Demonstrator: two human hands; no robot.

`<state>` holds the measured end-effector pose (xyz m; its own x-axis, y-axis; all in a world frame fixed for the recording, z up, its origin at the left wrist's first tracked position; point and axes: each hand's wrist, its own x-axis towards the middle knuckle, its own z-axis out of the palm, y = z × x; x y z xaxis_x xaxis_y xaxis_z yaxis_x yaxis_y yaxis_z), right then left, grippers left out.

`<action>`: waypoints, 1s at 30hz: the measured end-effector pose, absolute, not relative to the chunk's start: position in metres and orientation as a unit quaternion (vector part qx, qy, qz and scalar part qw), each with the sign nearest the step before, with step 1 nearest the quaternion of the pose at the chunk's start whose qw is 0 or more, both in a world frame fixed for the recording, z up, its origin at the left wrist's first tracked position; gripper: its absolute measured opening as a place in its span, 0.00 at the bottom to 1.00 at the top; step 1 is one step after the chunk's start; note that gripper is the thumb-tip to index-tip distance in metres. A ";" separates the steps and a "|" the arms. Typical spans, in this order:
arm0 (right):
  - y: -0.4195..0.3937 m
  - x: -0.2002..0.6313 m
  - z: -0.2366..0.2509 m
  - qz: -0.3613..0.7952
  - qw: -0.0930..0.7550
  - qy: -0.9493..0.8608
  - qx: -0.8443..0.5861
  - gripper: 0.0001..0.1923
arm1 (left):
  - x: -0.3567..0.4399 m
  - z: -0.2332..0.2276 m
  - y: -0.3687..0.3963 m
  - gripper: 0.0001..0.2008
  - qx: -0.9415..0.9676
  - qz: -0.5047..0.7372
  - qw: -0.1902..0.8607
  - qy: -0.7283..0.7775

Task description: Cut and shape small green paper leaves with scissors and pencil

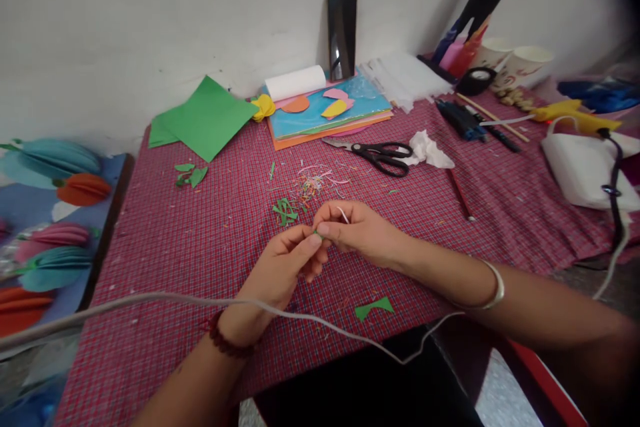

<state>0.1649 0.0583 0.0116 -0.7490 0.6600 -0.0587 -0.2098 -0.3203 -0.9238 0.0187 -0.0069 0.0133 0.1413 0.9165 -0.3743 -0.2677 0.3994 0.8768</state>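
Over the middle of the checked tablecloth, my left hand point(285, 260) and my right hand point(357, 230) meet at the fingertips. Both pinch a tiny green paper piece point(317, 233), mostly hidden by the fingers. A thin white strip point(343, 215) sticks up by my right fingers; what it belongs to is unclear. Just beyond my left hand lie green paper scraps point(285, 211) and a heap of fine multicoloured trimmings point(313, 185). A curved green offcut point(375, 309) rests nearer to me. Black-handled scissors point(375, 153) lie behind my right hand.
Green sheets point(210, 120), a blue paper stack point(325, 107) and an upright phone point(343, 37) stand along the wall. To the right are a yellow glue gun point(575, 113), a white box point(585, 170) and paper cups point(527, 63). A white cable point(310, 320) crosses in front.
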 end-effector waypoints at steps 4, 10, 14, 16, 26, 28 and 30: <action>0.060 0.166 0.010 0.771 0.276 -0.529 -0.226 0.06 | 0.019 0.012 -0.007 0.12 0.281 0.453 0.704 0.468; 0.064 0.167 0.013 0.712 0.273 -0.597 -0.250 0.04 | 0.016 0.009 -0.004 0.11 0.286 0.469 0.667 0.504; 0.067 0.168 0.015 0.658 0.272 -0.639 -0.290 0.07 | 0.012 0.008 -0.003 0.10 0.404 0.458 0.548 0.572; 0.069 0.168 0.013 0.664 0.246 -0.645 -0.289 0.09 | 0.011 0.009 -0.003 0.10 0.477 0.436 0.479 0.594; 0.074 0.172 0.012 0.731 0.163 -0.593 -0.294 0.13 | 0.006 0.004 -0.003 0.10 0.548 0.364 0.500 0.563; 0.074 0.173 0.012 0.743 0.164 -0.579 -0.292 0.15 | 0.006 0.005 -0.003 0.09 0.542 0.376 0.490 0.570; 0.073 0.173 0.012 0.753 0.162 -0.570 -0.285 0.16 | 0.006 0.006 -0.003 0.09 0.545 0.383 0.478 0.573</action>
